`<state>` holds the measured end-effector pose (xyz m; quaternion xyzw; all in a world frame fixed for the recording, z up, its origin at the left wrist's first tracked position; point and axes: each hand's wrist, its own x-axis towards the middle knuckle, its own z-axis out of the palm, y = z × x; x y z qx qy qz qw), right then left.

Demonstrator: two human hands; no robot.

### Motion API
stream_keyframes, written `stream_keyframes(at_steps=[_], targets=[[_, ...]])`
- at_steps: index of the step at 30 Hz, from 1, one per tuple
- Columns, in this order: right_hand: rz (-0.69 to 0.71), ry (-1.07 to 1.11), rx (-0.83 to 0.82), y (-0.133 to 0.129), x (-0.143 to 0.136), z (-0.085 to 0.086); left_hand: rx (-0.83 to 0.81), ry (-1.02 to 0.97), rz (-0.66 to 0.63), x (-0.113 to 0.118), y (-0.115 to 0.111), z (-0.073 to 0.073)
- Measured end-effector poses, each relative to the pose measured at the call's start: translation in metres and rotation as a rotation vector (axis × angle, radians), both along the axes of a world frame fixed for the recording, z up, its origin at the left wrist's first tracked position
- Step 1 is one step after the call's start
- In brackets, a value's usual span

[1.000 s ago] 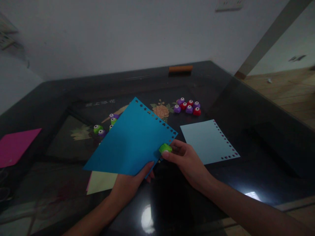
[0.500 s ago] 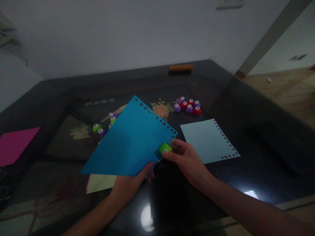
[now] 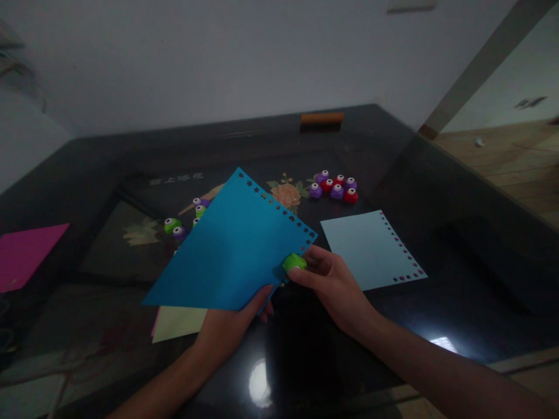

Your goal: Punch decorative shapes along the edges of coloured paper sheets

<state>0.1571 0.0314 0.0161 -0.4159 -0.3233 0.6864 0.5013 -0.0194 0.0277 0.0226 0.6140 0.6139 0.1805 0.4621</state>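
Note:
A blue sheet of paper [image 3: 231, 250] is held up tilted over the table, with a row of small punched shapes along its upper right edge. My left hand [image 3: 238, 323] grips its lower edge, thumb on top and fingers beneath. At the right edge of the sheet, my right hand [image 3: 329, 276] is closed around a green craft punch [image 3: 294, 263], thumb pressed on it. The punch sits on the paper's edge, below the last punched shapes. Part of the punch is hidden by my thumb and fingers.
A pale blue punched sheet [image 3: 371, 250] lies at the right. Purple and red punches [image 3: 336, 192] cluster behind it. Green and purple punches [image 3: 172, 226] are partly hidden behind the blue sheet. Pale yellow paper [image 3: 179, 323], a pink sheet [image 3: 30, 253] and a brown cylinder [image 3: 322, 119] also lie on the dark table [image 3: 406, 174].
The view has shifted very slightly. Both hands, the blue paper and the green punch keep practically the same pose.

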Motion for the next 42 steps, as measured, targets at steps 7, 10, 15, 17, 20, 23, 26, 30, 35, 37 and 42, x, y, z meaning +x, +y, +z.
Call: stream_keyframes(at_steps=[7,10,15,17,20,23,26,30,35,37,42], targets=[[-0.022,0.0,0.008,0.001,-0.002,0.0,-0.018,-0.006,0.019,0.002,0.0,0.0],[-0.026,0.014,0.021,0.001,-0.002,-0.001,-0.01,-0.006,0.031,0.003,-0.001,0.001],[-0.006,0.014,0.026,0.001,-0.002,-0.003,-0.02,-0.019,0.042,0.004,-0.001,0.002],[-0.003,0.014,0.029,0.001,-0.001,-0.003,-0.014,-0.015,0.044,0.004,-0.001,0.001],[-0.001,0.019,0.035,0.001,-0.002,-0.003,-0.008,-0.011,0.043,0.003,-0.001,-0.002],[-0.008,0.015,0.028,0.002,-0.003,-0.005,-0.018,-0.008,0.042,0.003,-0.002,-0.004],[-0.028,0.019,0.023,0.002,-0.004,-0.006,-0.017,-0.008,0.048,0.004,-0.002,-0.004],[-0.036,0.01,0.03,0.003,-0.004,-0.007,0.007,-0.007,0.042,0.003,-0.002,-0.004],[-0.023,0.017,0.039,0.003,-0.003,-0.007,0.03,-0.021,0.027,0.001,-0.004,-0.007],[-0.019,0.027,0.044,0.003,-0.003,-0.006,0.048,-0.039,0.022,0.001,-0.004,-0.008],[-0.012,0.014,0.057,0.003,-0.003,-0.005,0.085,-0.063,0.029,0.0,-0.002,-0.011]])
